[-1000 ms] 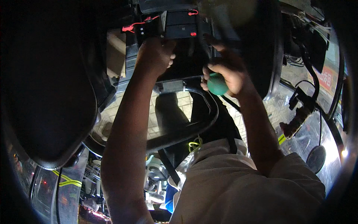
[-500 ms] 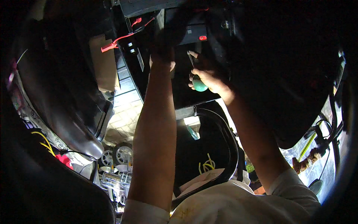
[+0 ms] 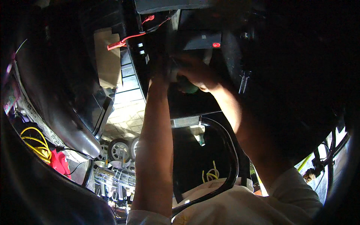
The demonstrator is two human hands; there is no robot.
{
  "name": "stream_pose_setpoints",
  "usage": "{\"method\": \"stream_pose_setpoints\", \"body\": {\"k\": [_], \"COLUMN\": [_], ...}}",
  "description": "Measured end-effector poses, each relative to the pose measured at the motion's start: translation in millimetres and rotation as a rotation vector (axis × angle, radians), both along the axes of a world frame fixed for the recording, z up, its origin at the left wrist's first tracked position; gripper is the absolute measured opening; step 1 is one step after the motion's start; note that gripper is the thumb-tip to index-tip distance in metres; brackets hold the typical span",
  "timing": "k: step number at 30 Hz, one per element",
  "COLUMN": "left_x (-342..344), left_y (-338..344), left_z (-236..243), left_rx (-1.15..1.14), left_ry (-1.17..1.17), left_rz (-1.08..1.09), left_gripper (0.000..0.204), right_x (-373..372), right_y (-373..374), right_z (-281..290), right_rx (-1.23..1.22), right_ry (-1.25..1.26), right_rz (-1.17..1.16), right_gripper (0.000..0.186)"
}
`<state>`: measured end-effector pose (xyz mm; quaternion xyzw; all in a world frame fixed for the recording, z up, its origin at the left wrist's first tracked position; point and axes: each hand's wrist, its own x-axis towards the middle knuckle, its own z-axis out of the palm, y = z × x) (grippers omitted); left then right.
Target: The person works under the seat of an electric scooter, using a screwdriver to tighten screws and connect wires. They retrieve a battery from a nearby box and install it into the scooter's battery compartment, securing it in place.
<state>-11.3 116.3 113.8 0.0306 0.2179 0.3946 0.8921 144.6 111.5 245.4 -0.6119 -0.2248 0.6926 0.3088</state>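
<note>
My right hand (image 3: 198, 77) is closed around a screwdriver with a rounded green handle (image 3: 189, 89). Its shaft is lost in shadow at this moment. Close beside it, my left hand (image 3: 160, 71) reaches into the dark black compartment, and its fingers cannot be made out. Both hands are near each other, below a black box (image 3: 202, 42) with a small red switch (image 3: 216, 45). Left of them, a red-sleeved cable (image 3: 117, 45) with a red clip end sticks out over the compartment's edge.
Brown cardboard (image 3: 108, 58) stands to the left, above a lit tiled floor (image 3: 129, 112). Lower left are wheels (image 3: 120, 150), metal racks, a yellow cable coil (image 3: 36, 148) and a red item (image 3: 59, 163). A curved black rim (image 3: 234, 157) lies before my body.
My right hand has moved left, bringing the screwdriver up against my left hand. The view has shifted a little, so the surroundings sit slightly lower and to the right.
</note>
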Motion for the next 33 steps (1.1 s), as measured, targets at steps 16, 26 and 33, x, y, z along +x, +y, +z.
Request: {"method": "stream_pose_setpoints", "body": {"k": [16, 26, 33], "left_x": [-0.4, 3.5, 6.3], "left_y": [0.5, -6.7, -0.7], "left_z": [8.4, -8.3, 4.1], "left_rx": [-0.09, -0.504, -0.466], "left_ry": [0.847, 0.542, 0.504], "left_rz": [0.088, 0.113, 0.15], "left_gripper": [0.027, 0.04, 0.036], "right_x": [-30.1, -28.5, -20.8], "right_y": [17.1, 26.3, 36.3], "right_z": [-33.1, -17.3, -21.3], "right_rx": [-0.263, -0.263, -0.336], "right_ry": [-0.073, -0.101, 0.1], "right_rz": [0.039, 0.01, -0.14], "right_gripper": [0.024, 0.028, 0.011]}}
